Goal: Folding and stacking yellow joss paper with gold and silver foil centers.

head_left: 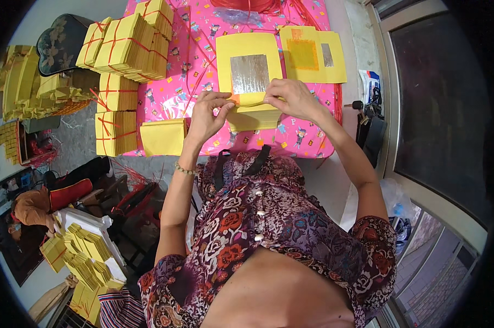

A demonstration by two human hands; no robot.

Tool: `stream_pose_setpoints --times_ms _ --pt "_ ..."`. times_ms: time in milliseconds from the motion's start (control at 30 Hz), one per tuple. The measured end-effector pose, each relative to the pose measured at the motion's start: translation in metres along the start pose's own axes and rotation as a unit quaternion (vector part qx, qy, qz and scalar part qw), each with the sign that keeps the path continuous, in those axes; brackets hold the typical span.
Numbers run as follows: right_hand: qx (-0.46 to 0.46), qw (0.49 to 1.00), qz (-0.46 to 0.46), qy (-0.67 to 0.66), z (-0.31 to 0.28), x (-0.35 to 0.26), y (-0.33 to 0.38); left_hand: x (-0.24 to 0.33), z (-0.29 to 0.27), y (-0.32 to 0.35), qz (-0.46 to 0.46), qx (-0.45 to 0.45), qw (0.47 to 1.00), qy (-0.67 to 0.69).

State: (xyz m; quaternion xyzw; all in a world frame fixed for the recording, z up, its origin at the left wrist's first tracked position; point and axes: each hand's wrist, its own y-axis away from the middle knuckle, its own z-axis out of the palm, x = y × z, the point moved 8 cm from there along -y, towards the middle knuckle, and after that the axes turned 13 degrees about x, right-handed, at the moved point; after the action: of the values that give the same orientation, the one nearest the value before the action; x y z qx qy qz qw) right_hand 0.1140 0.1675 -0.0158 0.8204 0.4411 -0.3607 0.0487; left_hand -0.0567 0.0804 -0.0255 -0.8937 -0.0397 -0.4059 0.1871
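In front of me lies a stack of yellow joss paper (pixel 252 121). On it is a top sheet (pixel 223 65) with a silver foil square (pixel 249 74) in its middle. The near edge of this sheet is turned up in a narrow fold. My left hand (pixel 209 113) pinches the fold's left end, by a small orange patch. At its right end my right hand (pixel 295 98) grips the same fold between thumb and curled fingers. To the right lie more yellow sheets (pixel 334 71), one with an orange square, another with silver foil.
Bundles of yellow paper (pixel 124 46) tied with red string stand at the table's left side, near a small loose stack (pixel 164 136). Red strings lie across the pink patterned tablecloth (pixel 176 98). Other people (pixel 31 206) work at a white table (pixel 116 254) at lower left.
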Motion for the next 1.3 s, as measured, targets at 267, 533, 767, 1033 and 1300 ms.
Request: stream_pose_setpoints --times_ms 267,533,767,1033,1300 --pt "0.02 0.997 -0.076 0.026 -0.004 -0.02 0.002 0.001 0.001 0.0 0.002 -0.001 1.0 -0.005" --pt "-0.02 0.998 -0.047 0.034 0.001 -0.01 -0.006 0.001 0.0 0.0 0.008 -0.004 1.0 0.0" --pt "-0.035 0.994 -0.09 0.054 0.004 -0.014 -0.009 0.018 -0.005 -0.001 0.061 -0.018 0.998 -0.016" --pt "-0.012 0.994 -0.09 0.056 0.0 -0.017 -0.007 0.016 -0.001 -0.003 0.073 -0.013 0.996 -0.051" --pt "0.082 0.98 -0.133 0.124 0.001 -0.033 0.005 0.026 -0.002 -0.007 0.1 -0.02 0.992 -0.069"
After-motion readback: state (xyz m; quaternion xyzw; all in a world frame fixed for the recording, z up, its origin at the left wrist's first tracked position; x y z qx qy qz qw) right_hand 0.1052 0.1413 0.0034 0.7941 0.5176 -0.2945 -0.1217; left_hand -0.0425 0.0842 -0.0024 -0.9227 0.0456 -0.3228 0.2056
